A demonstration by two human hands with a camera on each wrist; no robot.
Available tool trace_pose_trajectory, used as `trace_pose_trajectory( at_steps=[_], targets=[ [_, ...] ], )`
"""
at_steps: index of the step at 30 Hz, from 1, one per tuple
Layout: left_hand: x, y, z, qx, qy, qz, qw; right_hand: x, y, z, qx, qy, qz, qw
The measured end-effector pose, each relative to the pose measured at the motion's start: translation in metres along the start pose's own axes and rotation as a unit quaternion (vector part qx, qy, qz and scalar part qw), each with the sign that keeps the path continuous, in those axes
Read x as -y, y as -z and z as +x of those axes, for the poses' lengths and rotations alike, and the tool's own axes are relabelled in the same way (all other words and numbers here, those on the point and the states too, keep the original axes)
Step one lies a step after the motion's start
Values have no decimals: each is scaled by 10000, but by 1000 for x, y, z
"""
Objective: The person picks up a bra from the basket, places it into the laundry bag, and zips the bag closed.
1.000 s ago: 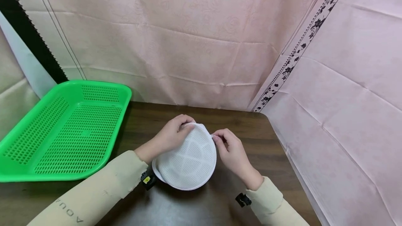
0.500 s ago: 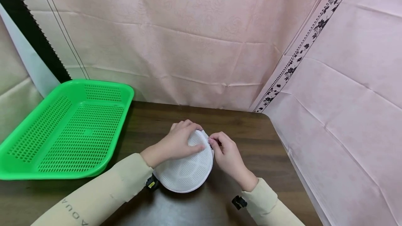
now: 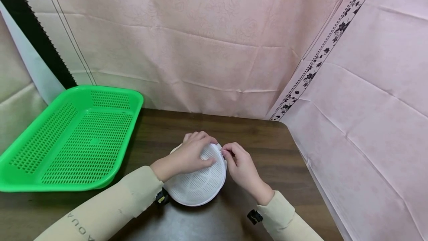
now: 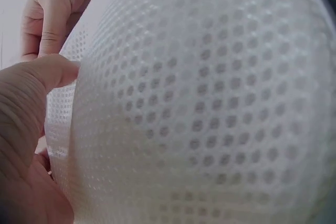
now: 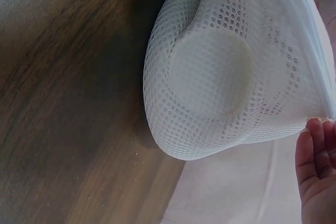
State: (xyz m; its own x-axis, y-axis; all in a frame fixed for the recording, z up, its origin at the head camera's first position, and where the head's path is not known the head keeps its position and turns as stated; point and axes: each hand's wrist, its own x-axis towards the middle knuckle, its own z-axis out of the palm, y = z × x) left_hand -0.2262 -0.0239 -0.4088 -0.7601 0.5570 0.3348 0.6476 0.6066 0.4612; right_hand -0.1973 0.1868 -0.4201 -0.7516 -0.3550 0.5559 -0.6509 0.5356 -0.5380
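A round white mesh laundry bag [image 3: 197, 187] is at the centre of the table in the head view, its flat face turned up toward me. My left hand [image 3: 191, 156] lies across its upper left, gripping the far rim with thumb on the mesh. In the left wrist view the thumb [image 4: 52, 72] presses the mesh near a seam, with the other fingers behind it. At the bag's right rim, my right hand [image 3: 243, 166] pinches a small part of the edge. The right wrist view shows a zipper [image 5: 312, 40] along that rim and a round shape behind the mesh.
A large green plastic basket [image 3: 115, 174] with a slotted bottom stands on the left of the brown wooden table [image 3: 267, 148]. Pale pink cloth [image 3: 200, 47] hangs behind and to the right, beyond the table's edges.
My left hand has shifted right and its thumb has spread lower over the mesh. The bag and my right hand have moved slightly left and nearer. Little differs from half a second ago.
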Motion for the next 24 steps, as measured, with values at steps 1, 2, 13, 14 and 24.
trace_pose_trajectory(
  at_steps=[1, 2, 13, 14, 24],
  targets=[
    [0, 0, 0, -23, -39, -49, 10000, -1, 0, 0, 8, -12, 18, 10000],
    [0, -1, -1, -45, -59, -94, 9999, -1, 0, -1, 9, -26, 29, 10000],
    [-3, -3, 0, -332, 276, -674, 9968, 1, -1, -1, -28, -51, 135, 9999],
    [-3, -3, -1, -345, 282, -698, 9966, 1, -1, -1, -37, -33, 141, 9999],
    [-1, -3, -2, -378, 218, -869, 9953, 4, -4, -3, 34, 10, 340, 9994]
  ],
)
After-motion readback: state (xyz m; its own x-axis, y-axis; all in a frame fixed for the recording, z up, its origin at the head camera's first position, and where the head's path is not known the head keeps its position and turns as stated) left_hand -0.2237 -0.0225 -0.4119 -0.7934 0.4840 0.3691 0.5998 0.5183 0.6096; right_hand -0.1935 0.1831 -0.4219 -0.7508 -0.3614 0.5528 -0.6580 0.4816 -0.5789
